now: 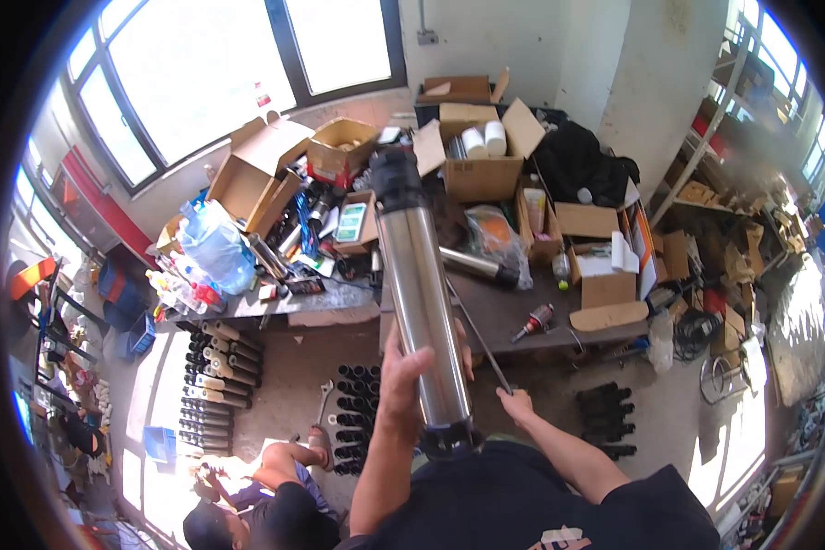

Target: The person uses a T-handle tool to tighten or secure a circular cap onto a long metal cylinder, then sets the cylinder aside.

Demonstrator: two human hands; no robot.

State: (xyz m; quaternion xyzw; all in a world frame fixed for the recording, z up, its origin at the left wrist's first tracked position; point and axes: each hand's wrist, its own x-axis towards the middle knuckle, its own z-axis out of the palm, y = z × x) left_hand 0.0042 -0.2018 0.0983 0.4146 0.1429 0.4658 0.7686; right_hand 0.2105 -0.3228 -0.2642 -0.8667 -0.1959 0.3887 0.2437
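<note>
A long shiny steel cylinder [423, 302] with black end fittings stands tilted in front of me, its top end leaning slightly left over the workbench. My left hand [403, 371] is wrapped round its lower half, thumb across the front and fingertips showing on the far side. To the right of it, my right hand [515, 404] is closed round the lower end of a thin dark metal rod [481, 341]. The rod slants up and left, and its upper end passes behind the cylinder, where I cannot see it.
The workbench [522, 346] holds cardboard boxes [486, 179], another steel cylinder [475, 264], and a red-handled tool [534, 321]. Below it, black cylindrical parts [353, 403] stand in rows near a wrench [324, 401]. At lower left a co-worker [280, 504] sits close to rows of shafts [218, 380].
</note>
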